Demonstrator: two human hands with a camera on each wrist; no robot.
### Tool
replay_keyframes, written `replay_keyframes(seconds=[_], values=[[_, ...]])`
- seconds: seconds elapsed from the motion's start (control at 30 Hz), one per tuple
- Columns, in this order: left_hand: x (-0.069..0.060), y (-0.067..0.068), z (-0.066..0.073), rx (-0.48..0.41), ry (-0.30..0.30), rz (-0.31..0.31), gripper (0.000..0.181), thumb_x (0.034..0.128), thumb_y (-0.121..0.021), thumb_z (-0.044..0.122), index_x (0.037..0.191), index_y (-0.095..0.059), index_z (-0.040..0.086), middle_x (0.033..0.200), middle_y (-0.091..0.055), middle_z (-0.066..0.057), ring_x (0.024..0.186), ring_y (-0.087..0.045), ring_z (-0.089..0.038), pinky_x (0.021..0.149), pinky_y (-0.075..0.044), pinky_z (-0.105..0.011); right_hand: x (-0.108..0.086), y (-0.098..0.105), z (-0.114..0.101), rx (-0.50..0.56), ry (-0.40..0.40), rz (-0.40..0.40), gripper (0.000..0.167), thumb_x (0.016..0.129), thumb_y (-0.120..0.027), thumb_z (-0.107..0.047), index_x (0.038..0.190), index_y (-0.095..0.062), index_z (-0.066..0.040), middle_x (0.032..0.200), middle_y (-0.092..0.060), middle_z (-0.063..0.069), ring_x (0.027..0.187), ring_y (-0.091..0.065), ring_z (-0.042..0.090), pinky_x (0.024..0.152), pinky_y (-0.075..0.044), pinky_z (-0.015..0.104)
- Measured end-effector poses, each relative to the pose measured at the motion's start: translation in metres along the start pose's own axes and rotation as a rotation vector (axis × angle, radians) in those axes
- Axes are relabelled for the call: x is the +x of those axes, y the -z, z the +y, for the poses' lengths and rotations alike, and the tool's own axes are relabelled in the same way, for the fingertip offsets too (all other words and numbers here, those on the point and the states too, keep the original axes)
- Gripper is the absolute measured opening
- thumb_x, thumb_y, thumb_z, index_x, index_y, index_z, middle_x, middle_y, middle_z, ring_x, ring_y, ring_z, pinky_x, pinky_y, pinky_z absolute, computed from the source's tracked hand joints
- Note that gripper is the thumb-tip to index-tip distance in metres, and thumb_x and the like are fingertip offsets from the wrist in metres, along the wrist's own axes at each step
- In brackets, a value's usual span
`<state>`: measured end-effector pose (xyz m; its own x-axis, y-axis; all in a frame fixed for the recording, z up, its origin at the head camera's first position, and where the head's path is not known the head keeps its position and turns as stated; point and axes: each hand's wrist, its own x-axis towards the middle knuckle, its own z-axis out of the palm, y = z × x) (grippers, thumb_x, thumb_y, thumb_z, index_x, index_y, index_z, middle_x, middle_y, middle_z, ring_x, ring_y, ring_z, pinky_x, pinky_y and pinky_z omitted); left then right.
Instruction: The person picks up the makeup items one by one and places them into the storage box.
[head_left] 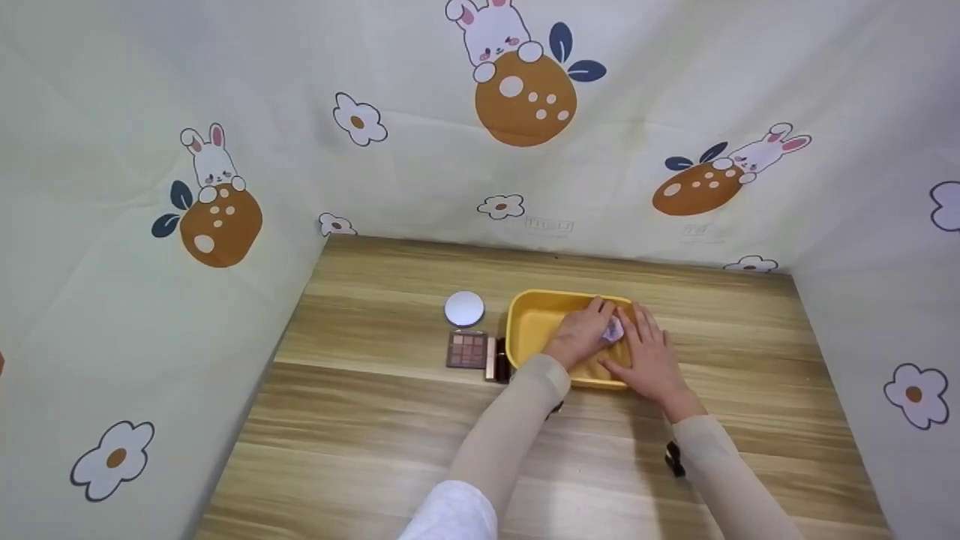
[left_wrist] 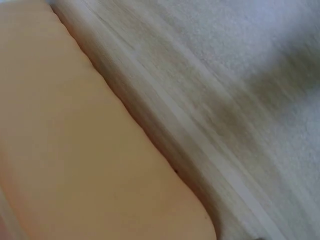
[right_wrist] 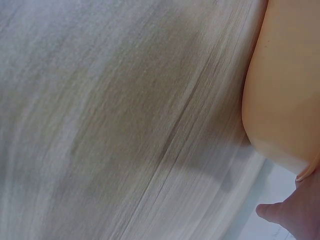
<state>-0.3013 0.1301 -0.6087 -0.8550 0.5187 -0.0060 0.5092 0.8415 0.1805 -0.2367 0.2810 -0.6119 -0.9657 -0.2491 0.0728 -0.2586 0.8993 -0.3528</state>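
A yellow plastic basin [head_left: 536, 330] stands on the wooden table. Inside it, toward the right end, my left hand [head_left: 579, 335] holds a crumpled whitish-purple cloth [head_left: 613, 329], mostly covered by the fingers. My right hand [head_left: 651, 364] grips the basin's right side, thumb over the inside and other fingers along the outer edge. Up close, the left wrist view is filled on its left by the basin's smooth wall [left_wrist: 90, 130]. In the right wrist view the basin wall [right_wrist: 285, 85] is at the right, and a fingertip of the right hand [right_wrist: 295, 212] pokes out below it.
Left of the basin are a round white compact [head_left: 464, 308], an eyeshadow palette [head_left: 467, 349], a slim pinkish tube [head_left: 491, 358] and a dark tube [head_left: 503, 360]. A small black item [head_left: 674, 459] lies beside the right forearm. Another dark item [head_left: 555, 410] is partly under the left forearm. Patterned cloth walls surround the table.
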Motion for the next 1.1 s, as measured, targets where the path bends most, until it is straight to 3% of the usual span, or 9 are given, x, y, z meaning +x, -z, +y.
replay_keyframes(seconds=[0.3,0.43,0.63,0.8,1.1], values=[[-0.005,-0.001,0.001,0.076,-0.022,0.041,0.054,0.0936,-0.065,0.047,0.139,-0.052,0.021,0.134,-0.055,0.003,0.119,-0.058,-0.013,0.095,-0.055,-0.023,0.001,-0.003,-0.003,0.023,-0.022,-0.028,0.095,0.088,-0.065,-0.056,0.158,-0.023,-0.008,0.167,-0.012,0.017,0.153,-0.012,0.04,0.114,-0.019,0.076],[-0.008,0.001,-0.001,0.1,-0.03,0.018,0.051,0.095,-0.063,0.045,0.14,-0.054,0.023,0.137,-0.055,0.003,0.123,-0.055,-0.014,0.099,-0.053,-0.025,0.001,-0.002,-0.003,0.021,-0.024,-0.045,0.096,0.088,-0.064,-0.058,0.159,-0.022,-0.008,0.167,-0.01,0.018,0.153,-0.01,0.04,0.114,-0.019,0.076],[-0.012,0.018,-0.008,0.036,-0.072,-0.052,0.041,0.099,-0.059,0.038,0.136,-0.058,0.02,0.14,-0.052,-0.001,0.128,-0.051,-0.016,0.103,-0.051,-0.029,0.002,0.002,0.001,0.02,-0.037,-0.044,0.095,0.09,-0.061,-0.058,0.16,-0.017,-0.01,0.167,-0.009,0.017,0.154,-0.009,0.039,0.114,-0.018,0.076],[-0.019,0.035,-0.021,0.008,-0.059,-0.069,0.038,0.0978,-0.063,0.032,0.134,-0.059,0.021,0.14,-0.051,0.0,0.129,-0.052,-0.016,0.103,-0.051,-0.029,0.002,0.005,0.002,0.029,-0.034,-0.061,0.096,0.09,-0.061,-0.06,0.16,-0.017,-0.011,0.167,-0.008,0.017,0.154,-0.008,0.041,0.114,-0.015,0.077],[-0.033,0.062,-0.045,-0.025,-0.057,-0.026,0.035,0.0978,-0.063,0.029,0.131,-0.058,0.021,0.135,-0.052,0.002,0.129,-0.052,-0.015,0.103,-0.049,-0.027,-0.001,0.011,0.008,0.017,-0.05,-0.079,0.096,0.091,-0.056,-0.064,0.16,-0.015,-0.011,0.167,-0.008,0.019,0.154,-0.006,0.042,0.114,-0.012,0.076]])
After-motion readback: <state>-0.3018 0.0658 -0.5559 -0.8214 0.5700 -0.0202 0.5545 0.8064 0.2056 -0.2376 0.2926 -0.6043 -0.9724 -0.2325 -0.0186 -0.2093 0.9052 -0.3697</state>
